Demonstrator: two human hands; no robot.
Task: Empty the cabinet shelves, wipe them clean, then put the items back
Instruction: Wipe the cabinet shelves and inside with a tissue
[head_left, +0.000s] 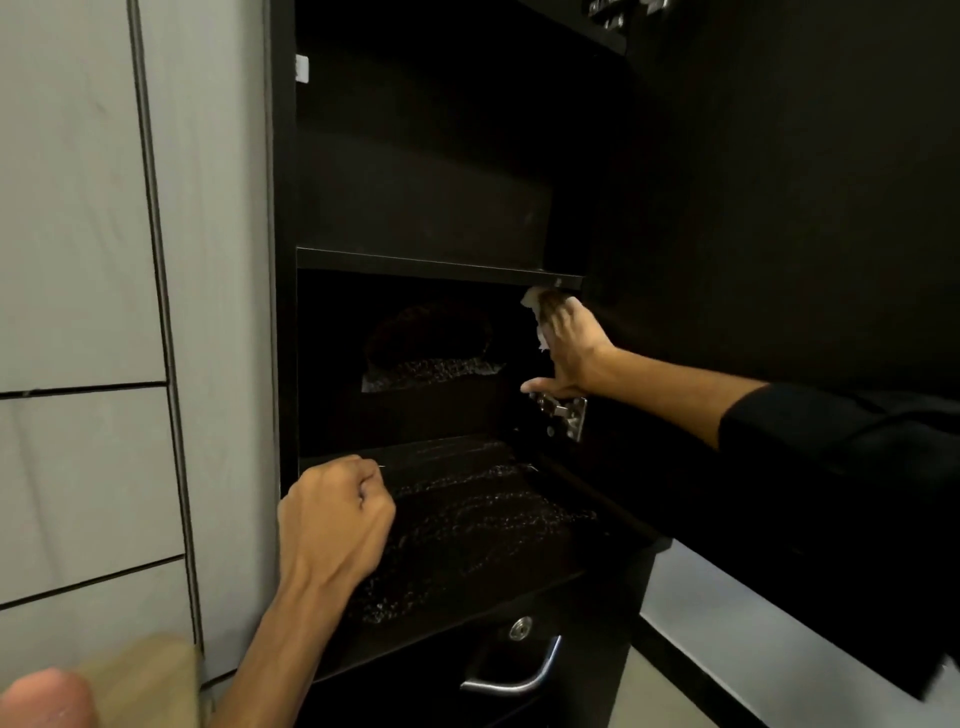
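Lower centre of frame, nearest me: my left hand (335, 519) is balled into a fist, fingers curled in tight, nothing visible in it. It sits at the front left corner of the lower shelf (467, 525), knuckles against or just above the edge; I cannot tell which.

Lower shelf surface: dark, streaked with pale speckled smears across its middle.

Below it, bottom centre-right: a black drawer front with a round lock (520, 628) and a curved metal handle (511, 675).

Further in, right of centre: my right hand (569, 353) is flat against the cabinet's right inner wall, fingers spread and straight, thumb pointing left. A pale cloth (535, 306) is pressed under the fingertips, tucked just beneath the upper shelf (436, 267). A metal hinge (563, 413) sits directly below the thumb.

Deepest, centre: a dim rounded shape at the back of the middle compartment, too dark to identify.

Left of frame: grey panelled wall (78, 260).
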